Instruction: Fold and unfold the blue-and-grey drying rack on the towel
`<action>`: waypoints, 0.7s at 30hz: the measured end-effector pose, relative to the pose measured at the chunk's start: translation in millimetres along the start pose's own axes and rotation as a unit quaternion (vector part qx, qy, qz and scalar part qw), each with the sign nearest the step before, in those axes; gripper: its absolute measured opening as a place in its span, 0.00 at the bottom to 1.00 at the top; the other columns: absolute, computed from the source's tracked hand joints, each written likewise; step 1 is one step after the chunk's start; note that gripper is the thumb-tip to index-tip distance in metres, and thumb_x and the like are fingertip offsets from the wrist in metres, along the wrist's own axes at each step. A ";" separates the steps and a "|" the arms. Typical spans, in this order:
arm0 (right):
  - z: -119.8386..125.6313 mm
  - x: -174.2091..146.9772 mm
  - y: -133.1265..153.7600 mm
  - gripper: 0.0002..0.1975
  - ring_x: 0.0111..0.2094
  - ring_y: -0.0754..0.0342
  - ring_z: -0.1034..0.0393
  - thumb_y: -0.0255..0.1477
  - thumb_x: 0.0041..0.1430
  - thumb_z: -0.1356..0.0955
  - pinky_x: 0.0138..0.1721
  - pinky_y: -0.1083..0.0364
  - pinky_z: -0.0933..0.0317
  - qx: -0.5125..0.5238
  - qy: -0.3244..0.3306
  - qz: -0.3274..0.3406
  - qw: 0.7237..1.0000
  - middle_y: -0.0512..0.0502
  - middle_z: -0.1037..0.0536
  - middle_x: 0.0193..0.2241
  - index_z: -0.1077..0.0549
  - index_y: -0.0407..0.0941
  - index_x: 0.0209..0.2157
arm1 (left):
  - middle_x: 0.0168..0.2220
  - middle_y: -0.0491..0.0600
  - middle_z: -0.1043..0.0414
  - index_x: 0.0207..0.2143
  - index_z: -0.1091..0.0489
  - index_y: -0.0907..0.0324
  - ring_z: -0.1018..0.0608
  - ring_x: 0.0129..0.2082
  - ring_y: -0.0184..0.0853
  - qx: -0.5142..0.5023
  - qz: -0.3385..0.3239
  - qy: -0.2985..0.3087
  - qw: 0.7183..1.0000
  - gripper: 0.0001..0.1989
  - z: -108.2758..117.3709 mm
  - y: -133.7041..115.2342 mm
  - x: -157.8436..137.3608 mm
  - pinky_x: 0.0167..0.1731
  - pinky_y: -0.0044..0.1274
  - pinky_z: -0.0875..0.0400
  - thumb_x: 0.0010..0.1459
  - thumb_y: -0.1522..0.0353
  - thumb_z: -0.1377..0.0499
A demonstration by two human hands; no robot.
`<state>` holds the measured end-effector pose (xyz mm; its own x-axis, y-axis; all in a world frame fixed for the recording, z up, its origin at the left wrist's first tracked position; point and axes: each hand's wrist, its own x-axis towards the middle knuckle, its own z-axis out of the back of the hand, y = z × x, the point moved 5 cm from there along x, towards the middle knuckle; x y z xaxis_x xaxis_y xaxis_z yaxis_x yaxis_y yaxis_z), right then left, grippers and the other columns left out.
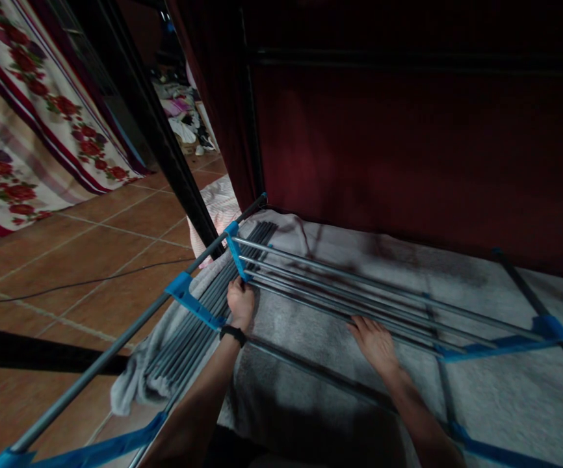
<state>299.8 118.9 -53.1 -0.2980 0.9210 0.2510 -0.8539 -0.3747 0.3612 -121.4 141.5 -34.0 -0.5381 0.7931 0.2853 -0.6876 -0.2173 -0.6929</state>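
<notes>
A rack of grey metal tubes with blue plastic brackets stands over a grey blanket [305, 299]. My left hand [241, 302], with a black band at the wrist, is closed at the lower end of a blue bracket [235, 250], by the ends of the crossbars. My right hand [375, 343] has its fingers bent over the front metal rod [301, 300] of that shelf; its fingertips are partly hidden. A second blue bracket [506, 346] holds the rods at their right end. Another blue bracket [194, 304] juts from the left side tube [101, 364], nearer to me.
A bundle of loose grey tubes [188, 338] lies on the blanket at the left. Black metal posts [164, 130] rise beside the tiled floor [116, 240], where a dark cable [91, 283] runs. A dark red cloth [408, 162] hangs behind; a floral curtain [42, 110] hangs at left.
</notes>
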 end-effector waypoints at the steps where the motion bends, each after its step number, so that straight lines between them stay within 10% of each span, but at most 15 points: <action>1: 0.1 1.6 1.1 0.21 0.33 0.44 0.28 0.46 0.71 0.42 0.38 0.47 0.39 0.006 0.003 -0.001 1.000 0.44 0.21 0.31 0.23 0.52 0.40 | 0.48 0.63 0.24 0.53 0.27 0.65 0.22 0.50 0.49 0.000 0.012 -0.014 1.000 0.23 1.3 0.4 -0.2 0.55 0.42 0.28 0.59 0.72 0.51; 21: -9.0 11.0 -5.3 0.22 0.33 0.42 0.25 0.43 0.73 0.45 0.36 0.46 0.40 -0.035 0.129 -0.001 0.991 0.41 0.18 0.34 0.23 0.52 0.43 | 0.46 0.57 0.22 0.50 0.24 0.63 0.21 0.47 0.43 0.002 0.066 -0.056 0.996 0.20 3.2 1.6 -0.5 0.55 0.33 0.29 0.58 0.75 0.48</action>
<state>297.3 132.0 -60.3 -0.3879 0.9217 0.0088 -0.8796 -0.3730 0.2952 -123.8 138.9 -33.2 -0.6750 0.6894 0.2629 -0.6082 -0.3181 -0.7273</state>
